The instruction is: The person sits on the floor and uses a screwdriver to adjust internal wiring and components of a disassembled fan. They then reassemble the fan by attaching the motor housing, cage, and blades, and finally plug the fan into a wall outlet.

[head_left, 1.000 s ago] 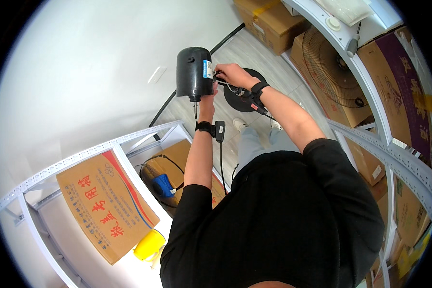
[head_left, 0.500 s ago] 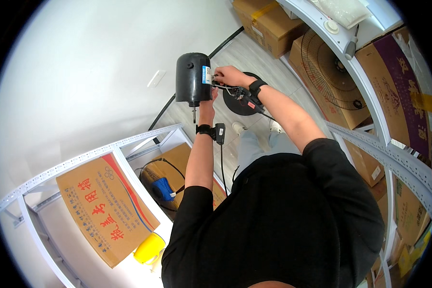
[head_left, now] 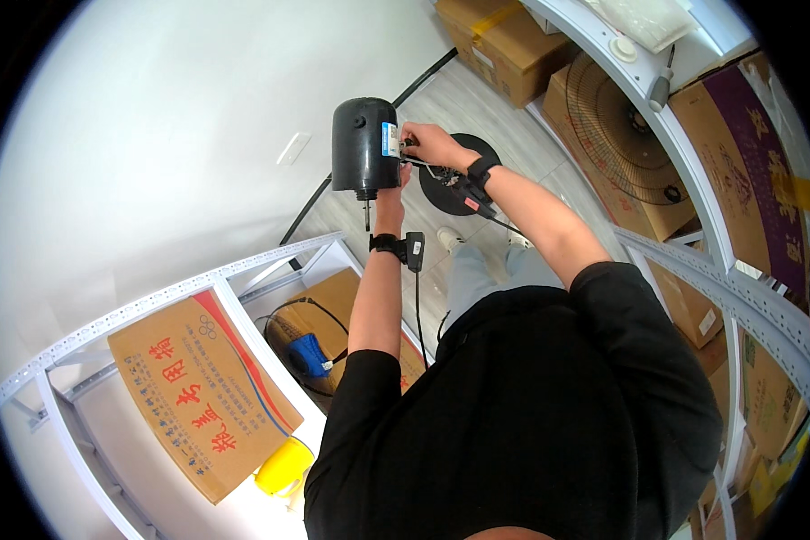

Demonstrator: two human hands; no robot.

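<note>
A black fan motor housing [head_left: 358, 148] with a blue-and-white label and a metal shaft at its near end is raised in front of me. My left hand [head_left: 391, 200] reaches up beneath and behind it. The housing hides most of those fingers, but they appear wrapped round its underside. Beside the label my right hand [head_left: 434, 144] is closed in a pinch against a small fitting at the housing's side; what sits between the fingertips is too small to make out. Pale wires [head_left: 420, 163] run just below the right fingers. On the floor beyond lies a round black base [head_left: 456, 200].
A wire fan grille [head_left: 623, 135] leans against a carton on the right. Above it a screwdriver [head_left: 661, 88] lies on the white shelf. At left, a rack holds a printed carton [head_left: 184, 387], a yellow cup-like object [head_left: 283, 468] and a blue-and-black item [head_left: 309, 355].
The housing has shifted very slightly to the right in the picture. My right fingertips have moved a little at the fitting. Both hands otherwise stay in place.
</note>
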